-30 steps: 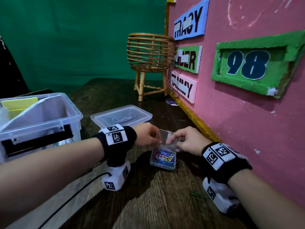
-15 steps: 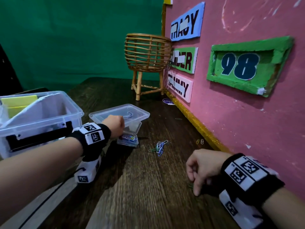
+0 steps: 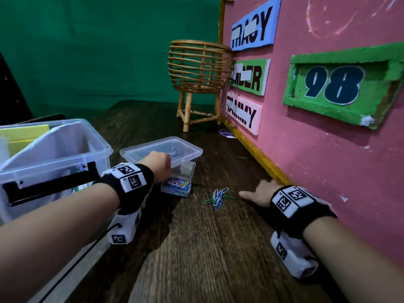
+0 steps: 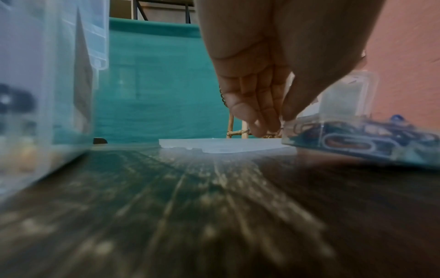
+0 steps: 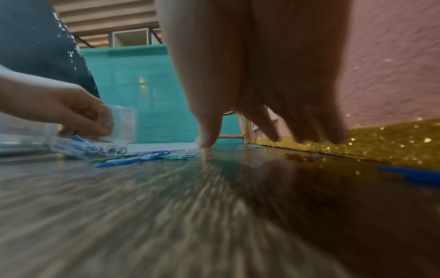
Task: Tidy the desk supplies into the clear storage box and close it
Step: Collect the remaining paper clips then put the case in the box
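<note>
My left hand [image 3: 162, 168] pinches the left edge of a small clear clip box [image 3: 176, 185] full of coloured paper clips, its hinged lid [image 3: 185, 169] standing up. In the left wrist view the left hand [image 4: 276, 120] has thumb and fingers at the clip box [image 4: 357, 139] rim. A loose pile of paper clips [image 3: 218, 196] lies on the dark wooden desk between my hands. My right hand [image 3: 254, 192] is spread, fingertips down on the desk by the wall's gold strip; in the right wrist view a small clip [image 5: 300, 158] lies under my right hand [image 5: 257, 143]. The clear storage box [image 3: 65, 158] stands open at the left.
The storage box's lid [image 3: 188, 149] lies flat behind the clip box. A rattan basket stand [image 3: 199, 68] is at the back against the pink wall [image 3: 328, 160]. One green clip [image 3: 241, 157] lies near the gold strip [image 3: 262, 158]. A blue object [image 5: 412, 175] lies by the wall.
Both hands were on the clip box a second ago. My left hand carried it left toward the lid; my right hand let go, drew back, then reached forward to the wall's base.
</note>
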A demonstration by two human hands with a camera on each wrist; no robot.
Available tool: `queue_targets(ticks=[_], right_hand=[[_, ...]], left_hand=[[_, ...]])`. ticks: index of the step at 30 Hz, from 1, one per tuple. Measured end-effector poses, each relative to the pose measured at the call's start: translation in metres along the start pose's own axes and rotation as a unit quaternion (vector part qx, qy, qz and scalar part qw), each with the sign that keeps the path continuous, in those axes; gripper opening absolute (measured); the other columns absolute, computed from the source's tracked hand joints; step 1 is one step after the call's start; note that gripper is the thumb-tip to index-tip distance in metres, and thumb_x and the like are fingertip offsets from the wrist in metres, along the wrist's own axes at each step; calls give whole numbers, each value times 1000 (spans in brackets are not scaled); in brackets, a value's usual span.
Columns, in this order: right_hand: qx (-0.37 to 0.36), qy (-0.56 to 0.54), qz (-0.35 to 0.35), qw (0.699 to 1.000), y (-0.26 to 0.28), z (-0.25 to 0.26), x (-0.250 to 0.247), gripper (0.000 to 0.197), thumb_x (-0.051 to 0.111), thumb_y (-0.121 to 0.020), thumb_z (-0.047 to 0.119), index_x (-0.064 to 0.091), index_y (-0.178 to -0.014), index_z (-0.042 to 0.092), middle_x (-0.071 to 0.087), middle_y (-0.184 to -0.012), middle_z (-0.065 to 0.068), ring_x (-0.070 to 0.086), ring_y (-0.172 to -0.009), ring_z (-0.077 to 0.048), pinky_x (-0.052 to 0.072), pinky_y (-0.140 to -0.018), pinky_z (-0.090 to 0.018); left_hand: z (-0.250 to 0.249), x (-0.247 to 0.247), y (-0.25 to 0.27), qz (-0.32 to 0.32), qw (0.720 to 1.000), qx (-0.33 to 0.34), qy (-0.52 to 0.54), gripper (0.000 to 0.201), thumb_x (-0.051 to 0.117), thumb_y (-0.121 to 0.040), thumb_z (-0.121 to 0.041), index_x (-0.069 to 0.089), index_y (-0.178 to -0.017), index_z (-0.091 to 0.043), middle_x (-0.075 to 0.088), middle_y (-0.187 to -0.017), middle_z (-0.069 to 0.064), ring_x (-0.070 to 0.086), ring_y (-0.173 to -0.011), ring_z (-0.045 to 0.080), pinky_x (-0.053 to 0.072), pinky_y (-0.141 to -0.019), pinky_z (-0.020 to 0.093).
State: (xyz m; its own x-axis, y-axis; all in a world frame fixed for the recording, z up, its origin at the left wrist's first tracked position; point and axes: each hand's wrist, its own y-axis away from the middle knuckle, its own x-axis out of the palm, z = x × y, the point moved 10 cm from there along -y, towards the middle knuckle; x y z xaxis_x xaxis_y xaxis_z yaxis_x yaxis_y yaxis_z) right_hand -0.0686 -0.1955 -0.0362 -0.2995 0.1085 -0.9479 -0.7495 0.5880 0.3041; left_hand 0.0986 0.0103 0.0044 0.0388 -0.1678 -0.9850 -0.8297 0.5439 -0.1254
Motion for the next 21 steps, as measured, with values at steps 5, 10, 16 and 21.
queue_targets(ticks=[5,10,16,21], right_hand=[[-16,3,90,996,2,7,27,107,25,-75,82,-1,-149,9,-7,-158,-13,4,-146,-30,9,-117,-41],[-127,-58,114,984,9,41,29,105,36,-77,76,-11,-148,15,-20,-156,-7,-10,-145,-25,3,-118,-43],[-152,-43,115,981,5,48,28,87,29,-87,67,-8,-149,18,-13,-157,-8,-6,-146,-26,3,-117,-39],[-223,-124,53,966,10,62,3,55,45,-95,38,27,-146,26,30,-152,1,31,-138,-16,23,-110,-25]], left_hand=[[-1,1,-6,0,1000,2,15,20,46,-89,-17,63,-85,-7,68,-99,18,63,-93,36,48,-77,36],[1,2,-11,-5,1000,1,19,23,44,-90,-17,65,-90,-6,68,-101,18,64,-93,36,50,-79,38],[-1,4,-20,5,1000,-9,16,24,45,-91,-16,65,-94,-4,68,-103,18,63,-96,35,49,-78,37],[-1,5,-25,20,999,-18,27,25,47,-89,-17,65,-101,-3,67,-104,17,63,-97,33,51,-81,38]])
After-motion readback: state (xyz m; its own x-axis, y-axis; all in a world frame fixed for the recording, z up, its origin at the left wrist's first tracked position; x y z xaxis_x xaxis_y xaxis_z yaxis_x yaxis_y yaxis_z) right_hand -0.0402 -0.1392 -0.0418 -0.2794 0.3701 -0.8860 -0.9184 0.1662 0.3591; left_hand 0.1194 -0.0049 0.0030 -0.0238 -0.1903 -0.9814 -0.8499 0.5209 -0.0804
